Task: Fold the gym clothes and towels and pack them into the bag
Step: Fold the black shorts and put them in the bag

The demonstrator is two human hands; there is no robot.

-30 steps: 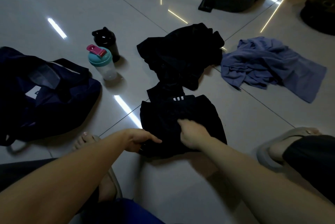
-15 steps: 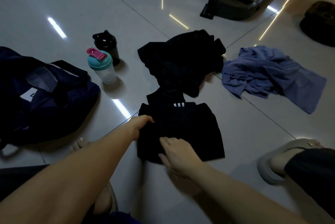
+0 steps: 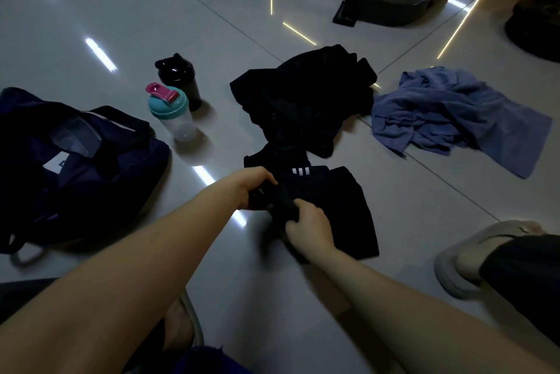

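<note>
item: shorts, black, lying on the floor right in front of the person, partly folded, three white stripes showing at the far edge. left hand gripping the left edge of the shorts, its fingers curling round a bunched ridge of cloth. right hand pinching the same ridge on the near side, fingers curling into the fabric. both hands holding the shorts, neither one spread wide. the ridge is standing up between the two hands, so the fold is judged to be under way and not finished. item: pile, black clothing, crumpled, touching the far edge of the shorts, lying unfolded. item: towel, blue, rumpled, lying just beside the pile on its right, unfolded. item: bag, navy, slumping at the left, well apart from the shorts, its top sagging open; the inside is too dark to tell what it is holding. item: shaker, teal lid, and black bottle, standing between bag and pile. progress, as judged: early. no finished fold is showing anywhere, and nothing is seen going into the bag. remaining: finishing the shorts, folding pile and towel, packing everything.
</note>
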